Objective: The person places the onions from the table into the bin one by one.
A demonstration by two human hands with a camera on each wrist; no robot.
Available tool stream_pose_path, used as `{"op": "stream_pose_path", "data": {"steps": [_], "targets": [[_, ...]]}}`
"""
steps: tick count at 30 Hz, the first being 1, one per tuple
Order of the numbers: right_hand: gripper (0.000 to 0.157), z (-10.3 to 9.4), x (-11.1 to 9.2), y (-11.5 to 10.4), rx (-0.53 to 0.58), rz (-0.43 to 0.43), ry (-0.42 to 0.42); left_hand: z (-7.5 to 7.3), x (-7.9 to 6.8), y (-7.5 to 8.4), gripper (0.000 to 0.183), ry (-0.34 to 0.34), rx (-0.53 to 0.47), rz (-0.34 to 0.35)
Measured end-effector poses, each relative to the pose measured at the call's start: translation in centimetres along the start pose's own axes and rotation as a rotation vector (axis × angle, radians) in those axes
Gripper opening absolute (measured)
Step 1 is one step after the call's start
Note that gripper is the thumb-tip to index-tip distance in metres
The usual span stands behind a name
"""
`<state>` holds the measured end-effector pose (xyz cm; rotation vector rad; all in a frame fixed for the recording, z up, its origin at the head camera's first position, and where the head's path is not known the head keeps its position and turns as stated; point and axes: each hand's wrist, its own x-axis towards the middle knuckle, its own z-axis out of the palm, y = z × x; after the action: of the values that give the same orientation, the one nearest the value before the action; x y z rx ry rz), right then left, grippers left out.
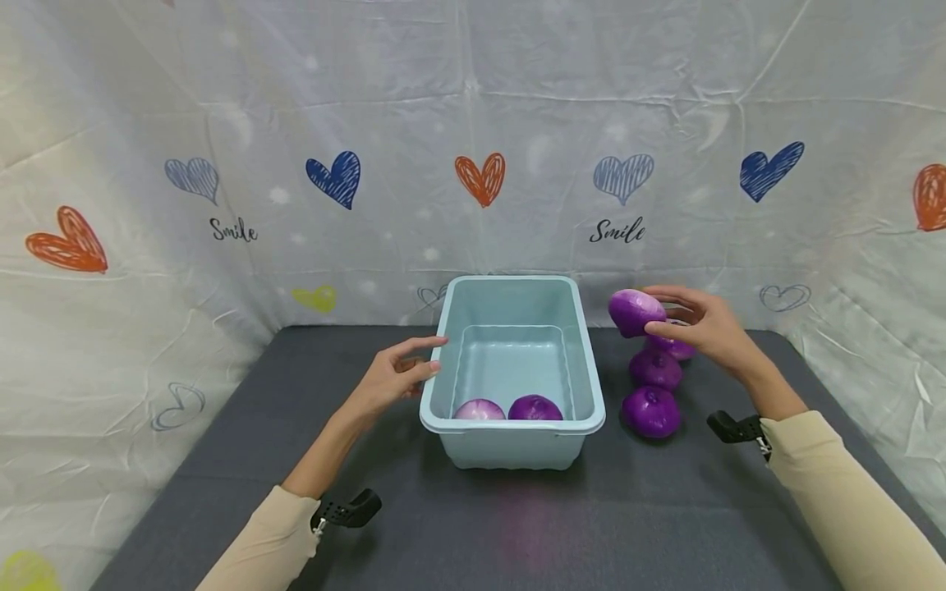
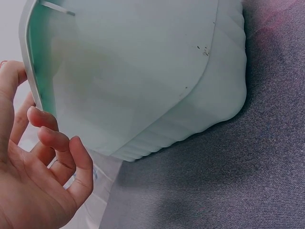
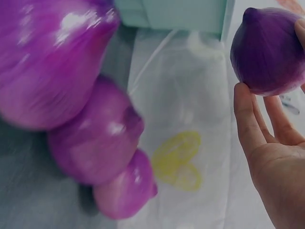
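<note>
Backdrop cloth (image 1: 547, 107): whitish, creased, printed with blue, orange and yellow hearts plus "Smile" lettering. Table (image 1: 458, 533) in front of it, dark grey cover. Pale blue tub (image 1: 510, 451) on the table, roughly centred, long side running away from the person.

Cream sleeves (image 1: 850, 492) on both arms. Left grip (image 1: 392, 373) at the tub's left rim: thumb and index spread and reaching the rim, other fingers loosely bent, nothing pinched. Right grip (image 1: 702, 324) is pinching one held onion (image 1: 636, 312), purple with a paler patch, thumb on one side, fingers on the other. Held onion is up in the air right of the tub, off the table; right wrist view shows it apart from the row.

Row of three purple onions (image 1: 650, 412) on the table right of the tub, running near to far, packed close. Two more inside the tub by the near wall: pale onion (image 1: 480, 410) left, dark onion (image 1: 535, 408) right, bottoms hidden.

Black wrist straps (image 1: 347, 510), one per wrist.
</note>
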<state>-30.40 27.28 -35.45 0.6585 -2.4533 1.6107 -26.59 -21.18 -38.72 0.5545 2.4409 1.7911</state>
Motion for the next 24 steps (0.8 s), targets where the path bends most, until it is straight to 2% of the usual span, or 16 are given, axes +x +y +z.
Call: {"op": "stream_pose_path", "data": {"steps": [6, 14, 24], "targets": [[0.053, 1.4, 1.4, -1.3, 0.041, -0.052, -0.033, 0.1, 0.1, 0.0, 0.046, 0.005, 0.002, 0.002], [0.052, 3.5, 2.4, -4.3, 0.095, -0.128, -0.074, 0.1, 0.1, -0.1, 0.045, 0.005, 0.007, -0.001], [0.052, 5.7, 5.3, -3.6, 0.167, -0.170, -0.150, 0.1, 0.0, -0.1, 0.046, 0.004, -0.007, -0.004]]}}
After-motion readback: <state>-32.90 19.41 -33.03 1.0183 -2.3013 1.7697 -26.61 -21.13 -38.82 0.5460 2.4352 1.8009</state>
